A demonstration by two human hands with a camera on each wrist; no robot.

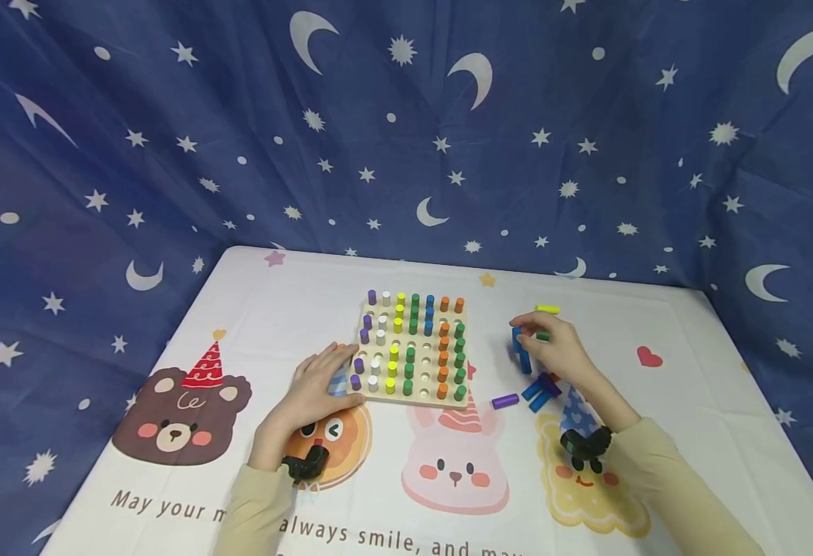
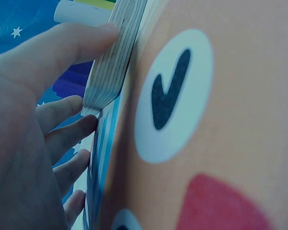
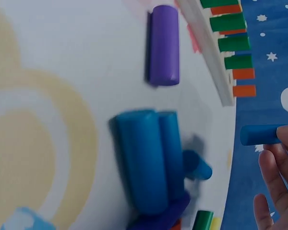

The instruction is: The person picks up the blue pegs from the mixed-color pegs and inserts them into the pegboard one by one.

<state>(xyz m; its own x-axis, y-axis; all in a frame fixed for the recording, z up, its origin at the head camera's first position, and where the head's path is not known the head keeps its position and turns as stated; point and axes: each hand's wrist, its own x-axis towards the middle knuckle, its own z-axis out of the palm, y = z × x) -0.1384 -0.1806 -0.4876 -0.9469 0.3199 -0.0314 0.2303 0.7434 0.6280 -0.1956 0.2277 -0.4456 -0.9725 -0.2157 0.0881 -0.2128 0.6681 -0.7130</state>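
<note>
The right hand (image 1: 557, 347) pinches a blue peg (image 3: 259, 135) by one end, the other projecting free, while the left hand (image 1: 318, 388), fingers extended, touches the pegboard (image 1: 408, 400).

Pegboard (image 1: 417, 378): pale wood, matt, smooth on top; its side shows thin parallel layers, like plywood. Loose blue pegs (image 3: 141, 163): smooth, evenly coloured, look painted, low sheen. Purple peg (image 3: 164, 45): same finish, soft highlight along it. Table cover (image 1: 309, 289): smooth printed sheet, mostly matt; cloth or vinyl, can't tell from here. Backdrop (image 1: 378, 100): blue cloth, matt, soft folds. Sleeves (image 1: 684, 479): dull fabric. Wrist camera (image 1: 585, 444): black, plastic-looking.
</note>
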